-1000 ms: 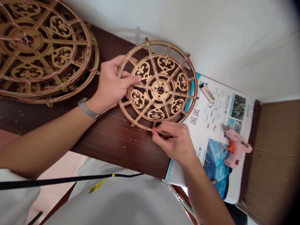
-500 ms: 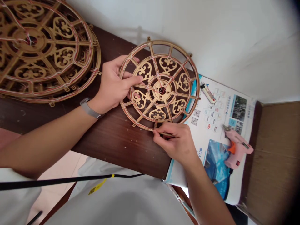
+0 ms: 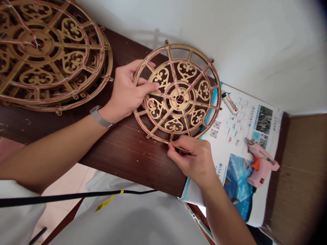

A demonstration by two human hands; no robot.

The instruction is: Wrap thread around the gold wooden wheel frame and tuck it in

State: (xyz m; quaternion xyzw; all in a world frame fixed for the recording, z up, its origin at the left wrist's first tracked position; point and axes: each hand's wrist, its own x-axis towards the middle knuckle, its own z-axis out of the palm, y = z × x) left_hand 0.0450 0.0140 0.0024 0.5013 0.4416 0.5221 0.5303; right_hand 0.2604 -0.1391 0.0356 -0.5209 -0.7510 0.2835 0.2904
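Across the dark-brown wooden board (image 3: 122, 153) on my feed, a stack of large gold-toned openwork wheels (image 3: 43, 44) fills the upper left, strung with thin red and white strands. To the right lies a printed white leaflet (image 3: 219, 146) carrying a small white lighter (image 3: 230, 103) and a pink-and-orange hot glue gun (image 3: 260, 166), with a brown cardboard sheet (image 3: 301, 177) just beyond it. A white wall (image 3: 242, 44) rises behind everything. A black cord (image 3: 63, 195) with a yellow tag (image 3: 104, 204) crosses the person's white garment (image 3: 127, 217) at the bottom of my view, and nothing blocks my line to the work.

Compared with a second ago, the whole scene has slid slightly rightward in my view, while the hands sit on the work much as they did.

The smaller gold-toned openwork wooden wheel (image 3: 160, 77) is on the board between the stack and the leaflet, its right rim reaching over the leaflet's edge. The left hand (image 3: 127, 95), with a grey wristband (image 3: 98, 116) just behind it, is spread wide and holds the wheel's left side, its fingers reaching across the rim and spokes. The right hand (image 3: 194, 160) is nearly closed, pinching a thin tan stick (image 3: 182, 149) whose tip sits at the wheel's lower rim.
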